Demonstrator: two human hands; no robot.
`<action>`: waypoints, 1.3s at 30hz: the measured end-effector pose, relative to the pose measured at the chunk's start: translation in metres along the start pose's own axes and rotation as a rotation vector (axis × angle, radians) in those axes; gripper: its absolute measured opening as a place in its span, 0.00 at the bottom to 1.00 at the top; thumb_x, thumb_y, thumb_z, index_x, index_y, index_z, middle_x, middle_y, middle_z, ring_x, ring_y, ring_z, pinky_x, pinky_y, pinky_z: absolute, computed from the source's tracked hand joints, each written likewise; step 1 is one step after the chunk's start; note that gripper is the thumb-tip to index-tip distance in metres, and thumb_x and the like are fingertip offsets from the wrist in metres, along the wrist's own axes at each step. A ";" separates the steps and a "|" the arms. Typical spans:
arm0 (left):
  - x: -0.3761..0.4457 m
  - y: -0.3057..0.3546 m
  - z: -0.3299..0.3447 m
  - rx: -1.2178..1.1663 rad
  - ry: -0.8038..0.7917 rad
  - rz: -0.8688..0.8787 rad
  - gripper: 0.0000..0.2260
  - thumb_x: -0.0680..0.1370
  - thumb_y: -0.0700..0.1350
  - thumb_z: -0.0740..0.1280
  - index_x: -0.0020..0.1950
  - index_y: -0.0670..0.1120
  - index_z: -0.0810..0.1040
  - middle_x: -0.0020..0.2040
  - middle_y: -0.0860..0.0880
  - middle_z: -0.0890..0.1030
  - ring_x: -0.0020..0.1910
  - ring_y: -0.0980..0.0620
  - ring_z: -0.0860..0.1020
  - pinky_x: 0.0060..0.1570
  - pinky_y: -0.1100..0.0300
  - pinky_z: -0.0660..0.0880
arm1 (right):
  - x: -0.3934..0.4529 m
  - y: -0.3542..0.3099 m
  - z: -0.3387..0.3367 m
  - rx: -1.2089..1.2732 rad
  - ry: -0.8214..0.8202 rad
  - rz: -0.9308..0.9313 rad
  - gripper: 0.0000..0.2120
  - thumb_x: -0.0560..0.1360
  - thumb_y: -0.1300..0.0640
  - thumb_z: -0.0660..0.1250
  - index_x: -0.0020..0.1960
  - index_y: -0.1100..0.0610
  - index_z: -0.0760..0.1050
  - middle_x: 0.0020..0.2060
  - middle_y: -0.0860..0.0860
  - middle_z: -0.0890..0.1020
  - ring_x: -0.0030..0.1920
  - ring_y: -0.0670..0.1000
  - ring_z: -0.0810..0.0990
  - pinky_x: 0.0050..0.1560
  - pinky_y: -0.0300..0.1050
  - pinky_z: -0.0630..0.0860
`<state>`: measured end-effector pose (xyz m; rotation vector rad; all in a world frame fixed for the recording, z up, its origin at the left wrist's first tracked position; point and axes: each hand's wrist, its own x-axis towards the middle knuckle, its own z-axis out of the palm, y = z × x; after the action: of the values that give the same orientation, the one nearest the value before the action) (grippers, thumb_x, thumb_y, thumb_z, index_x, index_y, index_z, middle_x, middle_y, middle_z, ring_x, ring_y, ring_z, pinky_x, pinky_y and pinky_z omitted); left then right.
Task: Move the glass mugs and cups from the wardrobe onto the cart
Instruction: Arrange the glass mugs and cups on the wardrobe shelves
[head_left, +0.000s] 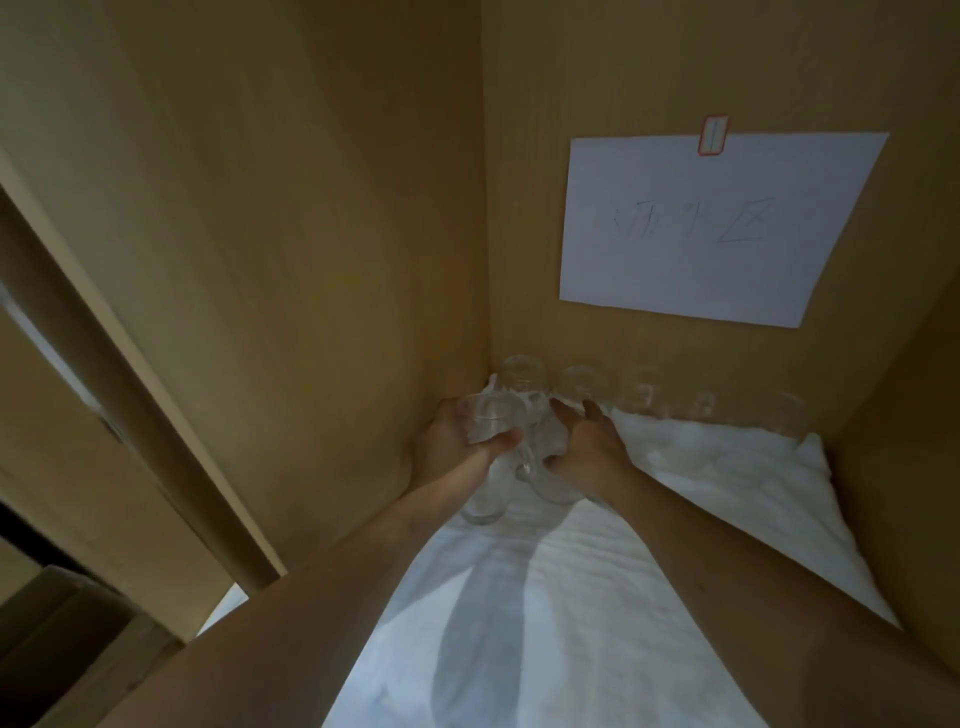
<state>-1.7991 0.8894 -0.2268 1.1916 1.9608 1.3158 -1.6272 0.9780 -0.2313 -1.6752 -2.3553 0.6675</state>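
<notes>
While left hand (457, 441) clasps a glass cup (488, 423), right hand (584, 447) seemingly grasps another.

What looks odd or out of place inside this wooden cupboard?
Two things stand out. The clear glass cups stand on a rumpled white cloth bunched up against the back wall, an uneven base for glass. The white paper sheet on that wall hangs crooked from a single red-edged sticker. Nothing looks spilled or broken.
</notes>
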 end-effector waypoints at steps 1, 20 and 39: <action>-0.001 0.001 -0.002 0.006 -0.008 0.002 0.36 0.55 0.72 0.75 0.57 0.56 0.75 0.49 0.58 0.83 0.52 0.55 0.81 0.55 0.56 0.78 | -0.003 0.000 -0.001 0.014 0.002 0.025 0.47 0.72 0.48 0.75 0.82 0.46 0.51 0.81 0.59 0.52 0.79 0.62 0.56 0.75 0.55 0.64; -0.033 0.080 0.006 -0.232 -0.289 0.242 0.29 0.63 0.63 0.81 0.60 0.55 0.79 0.52 0.57 0.84 0.54 0.57 0.81 0.57 0.54 0.79 | -0.110 -0.018 0.007 1.925 0.153 0.422 0.24 0.79 0.44 0.67 0.62 0.63 0.76 0.58 0.64 0.79 0.58 0.66 0.80 0.56 0.63 0.80; -0.027 0.058 0.021 0.323 -0.353 0.426 0.26 0.76 0.56 0.73 0.72 0.48 0.75 0.70 0.46 0.77 0.67 0.47 0.74 0.53 0.68 0.62 | -0.129 0.056 -0.056 0.571 0.767 0.446 0.34 0.64 0.46 0.83 0.66 0.52 0.75 0.65 0.57 0.73 0.58 0.55 0.76 0.61 0.47 0.73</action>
<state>-1.7464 0.8851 -0.1846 1.9347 1.7577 0.8988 -1.5127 0.8875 -0.1925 -1.7459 -1.1533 0.5437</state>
